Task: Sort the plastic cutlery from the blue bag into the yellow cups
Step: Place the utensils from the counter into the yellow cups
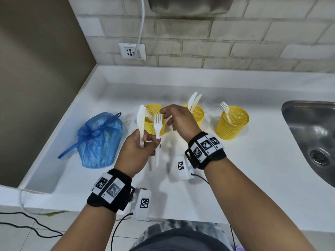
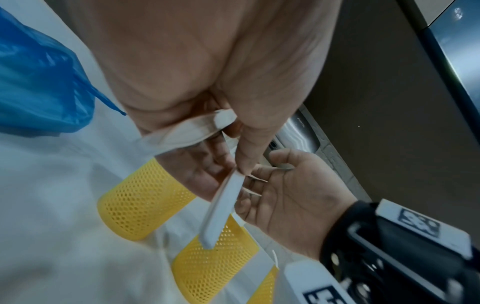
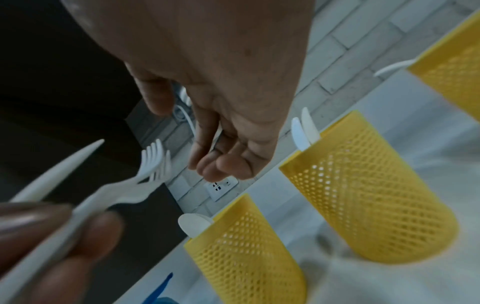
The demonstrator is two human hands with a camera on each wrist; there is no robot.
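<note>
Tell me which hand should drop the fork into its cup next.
Probably the right hand: it is empty and beside the fork, while the left hand also grips a knife.

White surface (image 1: 253,160), smooth, set against a pale brick wall at the back and a brown panel at left; steel sink (image 1: 311,140) let into it at right. Blue bag (image 1: 98,140), tied, lying at left with drawstring trailing toward the front edge. Three yellow cups standing upright in a row behind: left cup (image 1: 155,122), middle cup (image 1: 196,113), right cup (image 1: 232,123); each holding white cutlery; right cup well apart from the bag.
</note>
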